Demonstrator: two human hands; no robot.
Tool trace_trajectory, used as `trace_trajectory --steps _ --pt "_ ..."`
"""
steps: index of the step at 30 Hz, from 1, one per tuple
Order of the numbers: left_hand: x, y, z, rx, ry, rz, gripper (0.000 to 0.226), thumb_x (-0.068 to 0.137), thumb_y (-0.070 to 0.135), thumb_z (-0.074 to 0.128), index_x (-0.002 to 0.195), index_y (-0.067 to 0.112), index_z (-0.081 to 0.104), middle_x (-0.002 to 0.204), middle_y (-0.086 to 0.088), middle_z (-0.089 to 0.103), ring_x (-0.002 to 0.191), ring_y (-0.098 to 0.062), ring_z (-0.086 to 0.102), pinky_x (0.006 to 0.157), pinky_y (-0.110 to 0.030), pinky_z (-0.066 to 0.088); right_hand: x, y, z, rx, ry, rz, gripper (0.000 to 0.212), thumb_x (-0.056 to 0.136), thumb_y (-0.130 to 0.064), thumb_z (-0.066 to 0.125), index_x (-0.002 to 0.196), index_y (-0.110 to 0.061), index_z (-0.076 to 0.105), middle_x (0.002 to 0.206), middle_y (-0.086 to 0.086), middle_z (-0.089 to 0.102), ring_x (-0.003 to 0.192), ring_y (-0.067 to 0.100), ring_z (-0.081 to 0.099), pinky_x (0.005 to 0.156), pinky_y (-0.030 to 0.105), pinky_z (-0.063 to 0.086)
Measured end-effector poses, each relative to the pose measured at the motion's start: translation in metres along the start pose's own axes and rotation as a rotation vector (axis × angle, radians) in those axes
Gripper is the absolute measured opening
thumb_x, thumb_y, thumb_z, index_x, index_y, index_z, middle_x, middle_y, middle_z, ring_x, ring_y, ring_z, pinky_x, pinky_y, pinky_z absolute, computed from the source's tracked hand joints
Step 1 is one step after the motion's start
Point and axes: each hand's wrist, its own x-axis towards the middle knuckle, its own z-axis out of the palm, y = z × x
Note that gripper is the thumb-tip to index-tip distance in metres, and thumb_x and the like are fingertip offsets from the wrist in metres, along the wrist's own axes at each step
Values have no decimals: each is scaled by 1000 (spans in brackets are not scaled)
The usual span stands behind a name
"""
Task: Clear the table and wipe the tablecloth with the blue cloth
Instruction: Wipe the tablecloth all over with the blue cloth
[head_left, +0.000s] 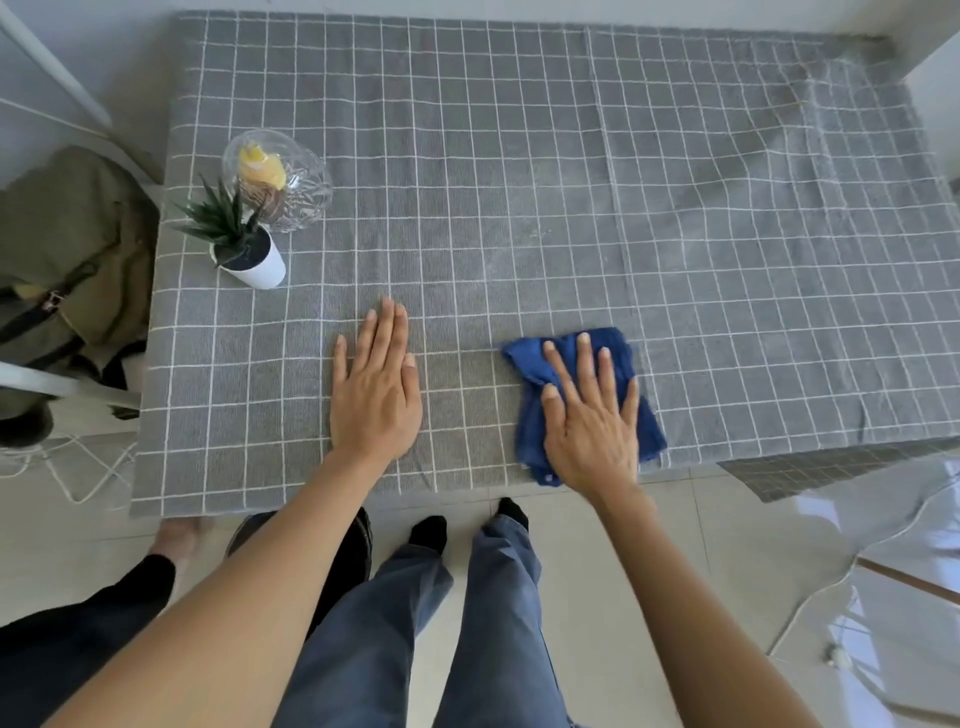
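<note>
- my right hand (592, 421) lies flat on the blue cloth (582, 400), fingers spread and palm down; it presses the cloth rather than gripping it.
- the cloth sits crumpled on the tablecloth (519, 182) near the front edge, right of centre, with one corner at that edge.
- my left hand (376, 395) rests flat and open on the tablecloth, fingers together, holding nothing, well apart from the cloth.
- at the far left of the table i see a small plant (223, 223) in a white pot (257, 265), tilted in this wide view.
- just behind it stands a glass bowl (301, 192) with something yellow inside; whether the two touch, i cannot tell.
</note>
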Motion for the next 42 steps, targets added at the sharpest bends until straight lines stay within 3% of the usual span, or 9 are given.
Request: trace_trajectory --steps 5,10,14,17,20,25,32,37,42 --pt "-1 -1 0 -1 5 -2 54 101 32 9 152 17 3 159 3 -1 147 -11 -5 119 -41 -3 10 47 -15 35 18 188 49 100 -45 7 146 -48 -9 160 -8 -8 147 15 -10 117 50 -8" --pt "0 0 1 15 2 -11 54 100 32 8 152 18 1 159 3 -3 146 -12 -6 119 -42 -3 8 30 -13 73 27 223 50 100 -44 11 148 -46 -5 160 -8 -10 146 15 -13 116 49 -10" --pt "0 1 1 15 1 -13 55 99 33 6 152 18 1 159 3 -3 146 -12 -6 119 -41 -3 -1 -15 -3 41 -6 99 56 93 -49 1 149 -44 -3 160 -6 -10 147 18 -12 116 51 -9" --pt "0 1 0 -3 11 -7 55 100 32 9 152 17 5 160 3 2 147 -12 -2 119 -41 -1 -15 -57 14 18 -24 -71 53 96 -48 5 148 -45 -2 160 -7 -6 147 17 -9 115 49 -11" --pt "-1 1 0 -19 12 1 54 100 32 11 152 17 6 160 4 3 147 -11 -2 119 -41 -2 -16 -61 18 22 -26 -108 50 98 -47 8 147 -46 -3 160 -10 -4 147 14 -9 115 46 -11" --pt "-1 0 -1 -23 -5 1 54 101 31 9 152 18 2 159 3 -2 147 -12 -6 120 -42 -2 -1 -6 1 21 9 54 51 94 -49 1 145 -48 -8 160 -11 -7 147 14 -8 117 49 -7" --pt "-1 -1 2 4 -10 -12 54 101 31 10 152 19 -2 160 4 -6 146 -11 -8 120 -43 0 12 24 -14 87 48 248 49 102 -42 13 149 -46 -1 160 -7 -8 147 16 -11 117 50 -9" --pt "-1 -1 2 16 -9 -16 54 101 32 10 152 18 -1 160 4 -5 146 -12 -7 120 -43 -1 11 -24 -4 47 -14 22 53 96 -49 3 148 -45 -3 160 -5 -10 147 19 -12 116 51 -9" --pt "-1 0 -1 4 -6 -8 54 100 32 9 152 18 2 159 4 -2 147 -11 -5 119 -41 -2 17 -39 1 24 -29 -128 49 101 -44 14 149 -45 4 160 -9 -5 147 16 -8 115 48 -10"
